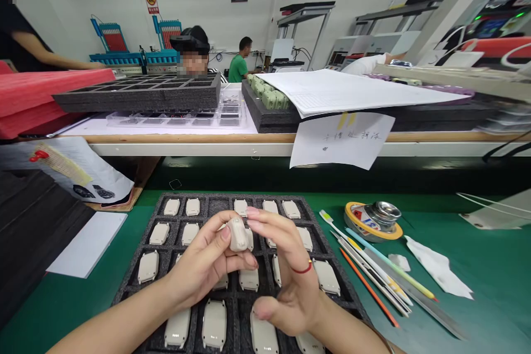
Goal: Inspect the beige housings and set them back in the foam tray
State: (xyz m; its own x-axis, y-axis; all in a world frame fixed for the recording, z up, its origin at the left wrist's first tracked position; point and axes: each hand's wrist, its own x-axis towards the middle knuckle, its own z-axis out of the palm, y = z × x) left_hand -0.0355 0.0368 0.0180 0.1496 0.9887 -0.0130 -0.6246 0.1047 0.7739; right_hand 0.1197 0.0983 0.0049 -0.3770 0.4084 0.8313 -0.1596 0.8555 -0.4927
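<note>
While both hands hover above the foam tray (136, 265) on the green tabletop (477, 293), left hand (203, 263) and right hand (286, 265) pinch one beige casing (238, 234) in closed grips.

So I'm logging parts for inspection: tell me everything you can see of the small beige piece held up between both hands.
The beige piece is a small, rounded housing with a smooth matte look, seemingly plastic. It is pinched between the fingertips of the left hand and the right hand, lifted above the dark foam tray of matching pieces. It stands roughly upright, a faint seam along its edge. Its underside is hidden by fingers.
</note>
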